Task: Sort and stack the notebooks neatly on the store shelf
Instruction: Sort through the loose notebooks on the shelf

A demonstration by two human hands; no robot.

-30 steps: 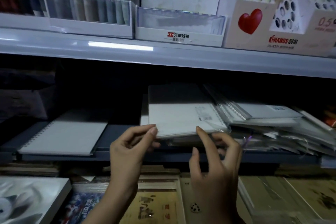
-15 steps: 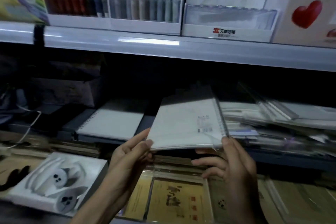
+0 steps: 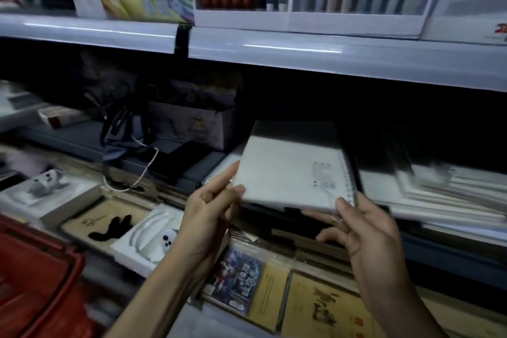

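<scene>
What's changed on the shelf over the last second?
The white notebook has come up off the messy pile and moved left, so it now partly covers the lone spiral notebook. The left hand and right hand keep their grip on its near corners. The pile and spiral notebook stayed put.

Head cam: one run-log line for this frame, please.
left hand: pinches spiral notebook near-left corner | right hand: grips near-right corner | state: held in air, left of notebook stack

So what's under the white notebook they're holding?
Another spiral notebook peeks out by its left edge, and fingers of the right hand reach beneath the near edge. The white notebook covers the rest of what lies below.
</scene>
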